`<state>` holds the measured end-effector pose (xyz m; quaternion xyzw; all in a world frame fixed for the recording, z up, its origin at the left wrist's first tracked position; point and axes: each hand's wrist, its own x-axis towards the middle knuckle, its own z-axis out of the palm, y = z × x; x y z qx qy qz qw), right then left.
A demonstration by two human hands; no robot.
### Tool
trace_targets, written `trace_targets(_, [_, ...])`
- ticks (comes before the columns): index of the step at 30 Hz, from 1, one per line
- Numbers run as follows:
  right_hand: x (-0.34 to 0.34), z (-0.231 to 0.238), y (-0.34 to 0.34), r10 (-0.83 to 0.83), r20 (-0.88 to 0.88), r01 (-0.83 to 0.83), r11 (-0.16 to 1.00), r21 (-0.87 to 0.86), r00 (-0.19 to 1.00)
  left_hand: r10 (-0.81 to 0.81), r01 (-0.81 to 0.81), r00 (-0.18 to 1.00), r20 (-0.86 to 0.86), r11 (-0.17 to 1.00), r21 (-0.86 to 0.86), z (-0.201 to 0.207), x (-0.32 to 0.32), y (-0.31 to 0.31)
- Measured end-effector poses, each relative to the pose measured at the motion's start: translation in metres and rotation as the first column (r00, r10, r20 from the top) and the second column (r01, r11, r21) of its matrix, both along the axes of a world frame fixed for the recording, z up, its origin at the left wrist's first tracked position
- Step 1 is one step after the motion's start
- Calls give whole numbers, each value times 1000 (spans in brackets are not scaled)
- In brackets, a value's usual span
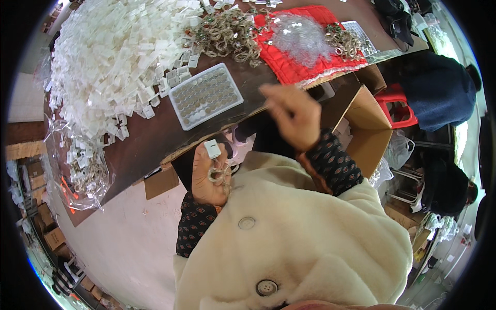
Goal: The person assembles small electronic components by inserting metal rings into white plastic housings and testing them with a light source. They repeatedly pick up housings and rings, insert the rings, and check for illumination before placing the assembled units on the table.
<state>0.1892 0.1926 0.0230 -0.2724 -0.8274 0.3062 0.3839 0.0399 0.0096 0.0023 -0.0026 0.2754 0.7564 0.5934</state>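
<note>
My left hand (205, 178), low in front of the coat, is closed around a small white plastic case (212, 149) with a dark slot. A thin coil of pale wire (217, 174) hangs against the same palm. To its right, my right hand (295, 118) is raised by the table edge, fingers curled together toward the left; whatever they may hold is too small to make out. Beyond the hands, a white tray (192, 122) of round, silvery, coin-like discs (206, 95) lies at the table's edge.
A large heap of white plastic cases (119, 57) covers the table's left. Wire coils (227, 36) lie behind the tray. A red cloth (281, 70) bears clear plastic pieces (302, 39) and more coils (345, 42). An open cardboard box (369, 129) and red stool (397, 107) stand right, near another person (439, 90).
</note>
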Motion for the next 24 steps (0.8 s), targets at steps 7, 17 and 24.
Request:
trace_targets(7, [20, -23, 91, -394, 140, 305, 854, 421, 908, 55, -58, 998, -29, 987, -152, -6, 3, 5])
trace_targets(17, [16, -28, 75, -245, 25, 241, 964, 113, 969, 41, -40, 999, 24, 997, -73, -12, -3, 7])
trace_targets(24, [13, -23, 83, -236, 169, 182, 941, 284, 957, 21, -23, 1000, -11, 987, -162, -8, -2, 6])
